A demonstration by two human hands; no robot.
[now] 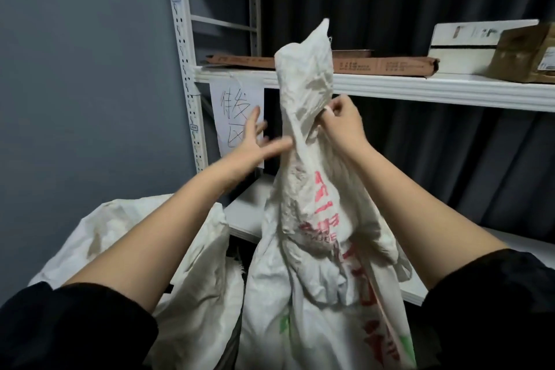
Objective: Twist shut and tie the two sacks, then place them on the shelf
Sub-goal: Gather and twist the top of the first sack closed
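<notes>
Mostly red print on sack (312, 249), illegible; right hand (342, 125) pinching neck

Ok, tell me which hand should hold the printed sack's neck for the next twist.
Right. The right hand already pinches the gathered neck of the printed sack, while the left hand is open, fingers spread beside it.

Black sleeves (75, 324) pushed up, forearms bare, hands ungloved.

Open lower shelf (510, 245) behind upright sack (312, 219), boxes (390, 65) overhead.
</notes>
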